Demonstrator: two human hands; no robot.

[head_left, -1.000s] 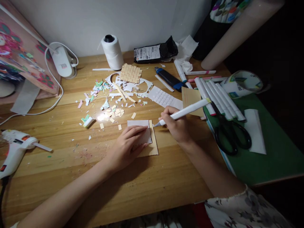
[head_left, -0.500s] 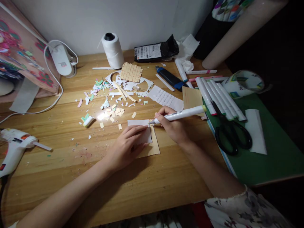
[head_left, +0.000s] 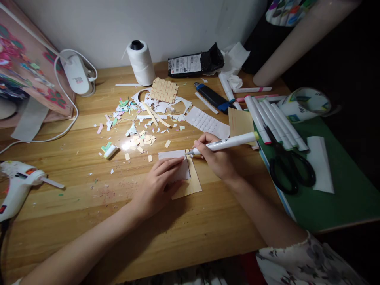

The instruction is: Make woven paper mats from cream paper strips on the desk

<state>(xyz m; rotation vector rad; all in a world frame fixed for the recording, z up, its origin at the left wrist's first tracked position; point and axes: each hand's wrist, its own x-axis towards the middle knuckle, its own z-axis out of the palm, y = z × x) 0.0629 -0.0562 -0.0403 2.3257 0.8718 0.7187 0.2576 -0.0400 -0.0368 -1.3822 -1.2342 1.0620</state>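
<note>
My left hand (head_left: 158,184) lies flat with its fingers stretched over a white piece of paper (head_left: 170,154), pressing it down. Under that paper sits a larger tan sheet of card (head_left: 193,183), showing along the right and lower sides. In my right hand (head_left: 215,158) is a white marker (head_left: 230,142), gripped near its tip and leaning to the right. The marker's tip meets the upper right edge of the white paper, close to my left fingertips. Part of the card is hidden beneath my left hand.
Paper scraps (head_left: 142,138) and a woven tan square (head_left: 164,90) lie beyond my hands. A glue gun (head_left: 20,184) rests at left. Scissors (head_left: 292,170), several markers (head_left: 277,122) and a tape roll (head_left: 305,103) are at right. A thread spool (head_left: 141,65) and utility knife (head_left: 213,97) stand farther back.
The white paper and tan card have turned slightly under my left hand, the card's lower right corner shifting a little to the right. Both hands keep nearly the same place.
</note>
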